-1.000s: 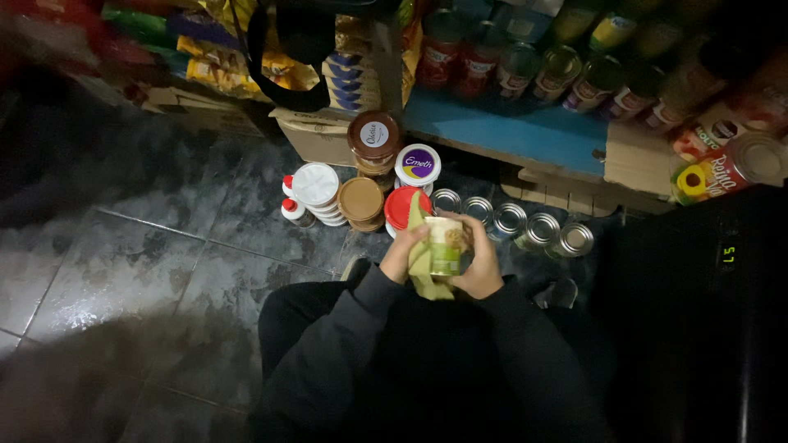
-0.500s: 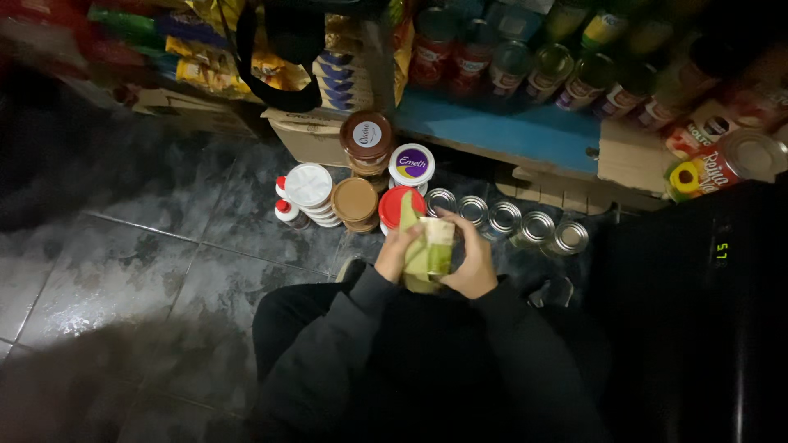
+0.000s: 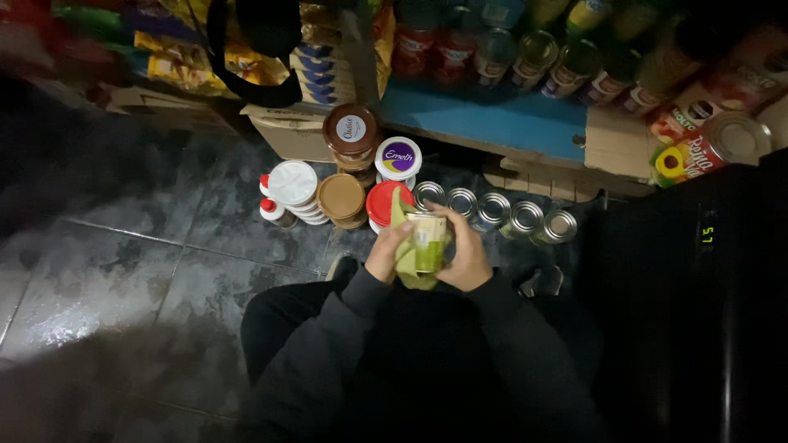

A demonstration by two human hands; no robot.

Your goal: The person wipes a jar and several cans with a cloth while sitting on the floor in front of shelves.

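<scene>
Two hands (image 3: pixel 427 250) half-hiding a green-labelled can (image 3: pixel 429 242).

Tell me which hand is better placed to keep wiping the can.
Left, probably. The left hand has the yellow-green cloth under its fingers against the can, while the right hand wraps the can's other side and steadies it, so it is busy holding.

Right hand (image 3: pixel 466 256) hides half the can (image 3: pixel 428 243).
</scene>
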